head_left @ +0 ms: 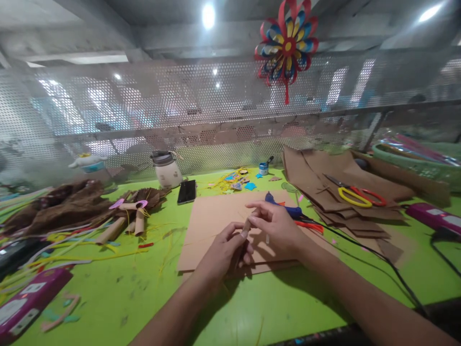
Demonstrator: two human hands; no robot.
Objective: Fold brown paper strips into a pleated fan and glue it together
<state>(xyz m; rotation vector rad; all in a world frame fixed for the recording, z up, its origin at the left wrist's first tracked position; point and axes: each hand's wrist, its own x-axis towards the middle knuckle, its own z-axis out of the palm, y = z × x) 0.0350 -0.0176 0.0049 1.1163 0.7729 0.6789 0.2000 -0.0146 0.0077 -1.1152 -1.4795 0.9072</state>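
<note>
My left hand (228,247) is closed around a small brown paper roll (246,228), whose upper end sticks out above the thumb. My right hand (275,226) pinches that upper end with its thumb and fingers, and its index finger reaches over the top. The lower part of the roll is hidden by my left hand. Both hands are over a tan cardboard sheet (209,216) on the green table. Right behind my right hand lies a blue glue gun (293,210) with a black cord. Orange-red handles (309,226) show beside it.
Brown paper sheets (338,178) with yellow-and-red scissors (355,196) are stacked at right. A phone (187,191), a white jar (167,170) and paper tubes (113,229) stand or lie left. Purple devices (34,300) sit at both sides. A perforated screen (180,105) closes the back.
</note>
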